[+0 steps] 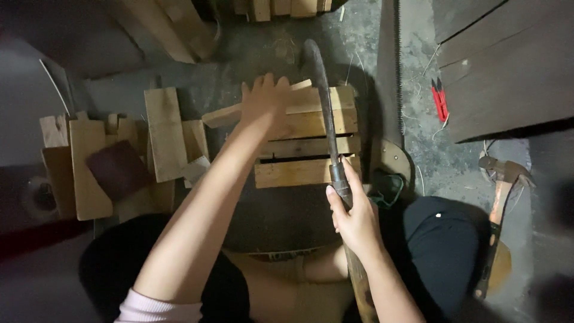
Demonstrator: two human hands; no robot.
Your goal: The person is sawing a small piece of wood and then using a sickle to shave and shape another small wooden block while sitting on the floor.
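Gripping machete (323, 101) w/ right hand (353, 218), concrete floor (263, 54)

The slats (308, 146) and loose boards (164, 134) are pale yellow-tan with faint grain. The blade (323, 101) is dark rusty grey, its handle (362, 281) dull brown. The sanding block (118, 169) is dark maroon. The snips (440, 101) are bright red. The hammer (496, 206) has an orange handle and a grey-brown head. The floor (251, 54) is mottled grey. The sleeve (156, 308) is pale pink, the trousers (439, 251) black.
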